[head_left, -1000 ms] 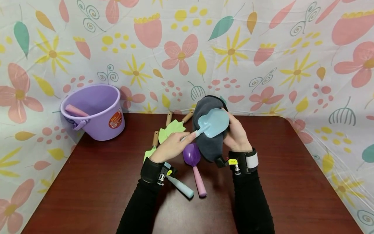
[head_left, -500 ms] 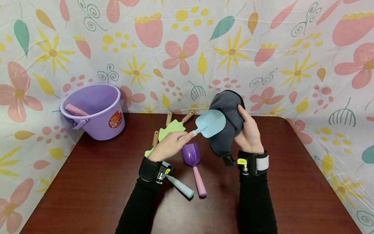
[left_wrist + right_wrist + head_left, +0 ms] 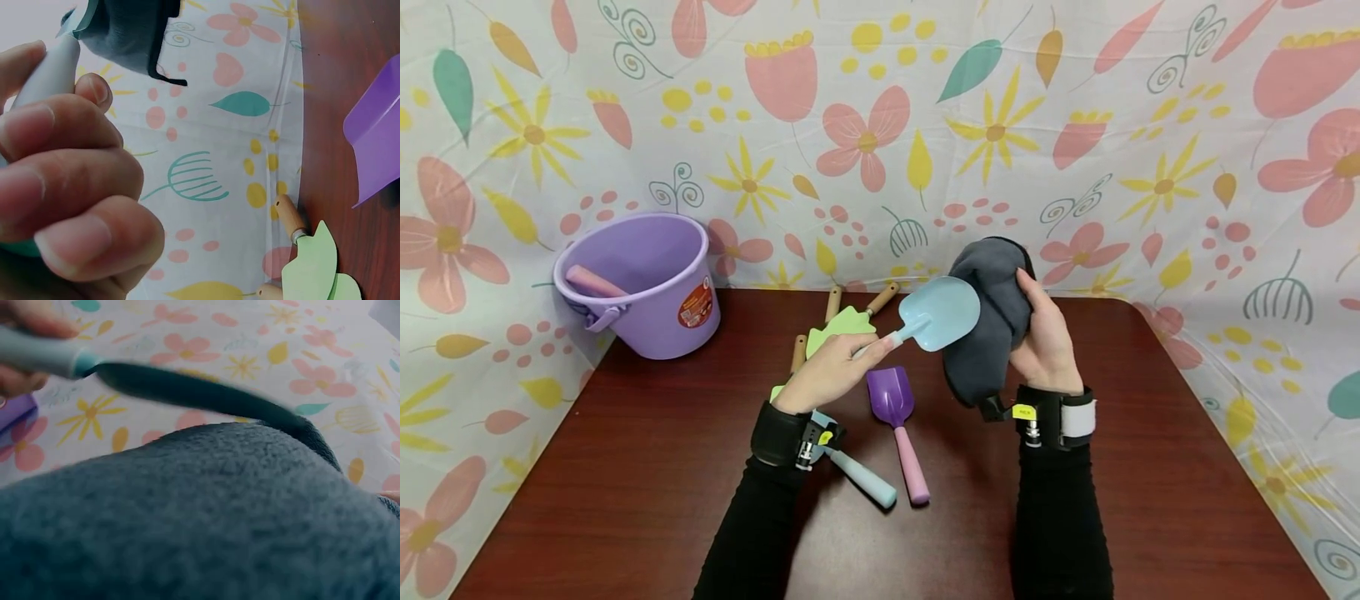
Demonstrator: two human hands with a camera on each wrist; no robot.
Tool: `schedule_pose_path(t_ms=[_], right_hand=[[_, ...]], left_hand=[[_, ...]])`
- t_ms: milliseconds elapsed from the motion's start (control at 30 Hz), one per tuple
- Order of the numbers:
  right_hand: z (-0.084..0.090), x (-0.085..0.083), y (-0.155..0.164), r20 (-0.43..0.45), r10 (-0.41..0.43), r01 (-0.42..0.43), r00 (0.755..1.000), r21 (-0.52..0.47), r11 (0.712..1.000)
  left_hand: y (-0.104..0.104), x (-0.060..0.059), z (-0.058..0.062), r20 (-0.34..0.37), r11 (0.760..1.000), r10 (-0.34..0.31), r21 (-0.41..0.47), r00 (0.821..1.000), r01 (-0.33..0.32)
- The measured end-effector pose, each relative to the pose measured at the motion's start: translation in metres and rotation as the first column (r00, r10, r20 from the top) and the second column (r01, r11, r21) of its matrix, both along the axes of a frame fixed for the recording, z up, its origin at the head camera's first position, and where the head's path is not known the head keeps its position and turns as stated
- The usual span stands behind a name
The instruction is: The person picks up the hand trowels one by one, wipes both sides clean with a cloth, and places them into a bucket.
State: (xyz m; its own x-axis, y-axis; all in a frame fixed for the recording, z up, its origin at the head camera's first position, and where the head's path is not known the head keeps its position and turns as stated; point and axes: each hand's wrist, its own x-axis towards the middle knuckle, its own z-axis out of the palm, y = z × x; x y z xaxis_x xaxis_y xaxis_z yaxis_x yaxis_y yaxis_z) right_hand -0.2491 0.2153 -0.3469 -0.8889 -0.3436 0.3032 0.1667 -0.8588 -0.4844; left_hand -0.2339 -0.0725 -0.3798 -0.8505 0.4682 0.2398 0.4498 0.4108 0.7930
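My left hand (image 3: 827,372) grips the pale handle of a light blue hand trowel (image 3: 942,312), its broad blade raised above the table. In the left wrist view, curled fingers (image 3: 69,181) wrap the handle. My right hand (image 3: 1047,337) holds a folded dark grey cloth (image 3: 988,325), thumb on its near face. The trowel blade overlaps the cloth's left edge in the head view. Seen from the right wrist, the blade (image 3: 187,390) lies along the top of the fuzzy cloth (image 3: 206,519). The fingers behind the cloth are hidden.
Below the hands lie a purple scoop (image 3: 891,396) with a pink handle and another blue tool (image 3: 865,481), partly under the left wrist. Light green tools (image 3: 842,327) with wooden handles lie behind. A purple bucket (image 3: 658,321) holding something pink stands at the back left, near the patterned curtain (image 3: 865,208).
My right hand has moved right with the cloth, uncovering more of it beside the trowel. The trowel has shifted slightly left, still in my left hand.
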Motion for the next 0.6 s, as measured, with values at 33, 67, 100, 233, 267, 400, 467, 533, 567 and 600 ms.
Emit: schedule_pose_path(t_ms=[33,67,100,233,267,400,467,533,567,600], right_hand=[[0.000,0.000,-0.002,0.002,-0.003,0.003,1.000,0.030,1.000],[0.000,0.000,-0.004,0.003,-0.006,0.006,1.000,0.061,0.998],[0.001,0.000,-0.006,0.001,-0.011,0.011,1.000,0.093,0.996],[0.002,-0.002,-0.018,-0.011,-0.057,0.058,0.998,0.198,0.978],[0.003,-0.002,-0.021,-0.015,-0.068,0.070,0.998,0.222,0.973],[0.001,0.000,-0.031,-0.059,-0.095,0.109,0.994,0.327,0.939],[-0.001,0.001,-0.035,-0.096,-0.065,0.095,0.993,0.361,0.928],[-0.003,0.002,-0.037,-0.132,-0.034,0.084,0.991,0.389,0.918],[-0.004,0.002,-0.038,-0.148,-0.016,0.074,0.989,0.395,0.916],[-0.005,0.003,-0.039,-0.162,0.000,0.066,0.987,0.400,0.914]], left_hand=[[0.000,0.000,0.000,-0.005,1.000,-0.008,0.005,1.000,0.008],[0.000,0.000,0.000,-0.010,1.000,-0.013,0.010,1.000,0.013],[0.000,0.001,0.001,-0.016,1.000,-0.018,0.014,1.000,0.019],[0.001,0.001,0.001,-0.040,0.999,-0.035,0.032,0.999,0.037],[0.001,0.001,0.001,-0.044,0.998,-0.036,0.044,0.998,0.038],[0.002,0.001,0.001,-0.065,0.995,-0.039,0.091,0.997,0.045],[0.003,0.001,0.001,-0.073,0.993,-0.038,0.107,0.997,0.046],[0.004,0.001,0.001,-0.078,0.993,-0.037,0.109,0.996,0.045],[0.005,0.002,0.001,-0.077,0.993,-0.036,0.107,0.996,0.044],[0.006,0.001,0.001,-0.075,0.994,-0.035,0.102,0.997,0.042]])
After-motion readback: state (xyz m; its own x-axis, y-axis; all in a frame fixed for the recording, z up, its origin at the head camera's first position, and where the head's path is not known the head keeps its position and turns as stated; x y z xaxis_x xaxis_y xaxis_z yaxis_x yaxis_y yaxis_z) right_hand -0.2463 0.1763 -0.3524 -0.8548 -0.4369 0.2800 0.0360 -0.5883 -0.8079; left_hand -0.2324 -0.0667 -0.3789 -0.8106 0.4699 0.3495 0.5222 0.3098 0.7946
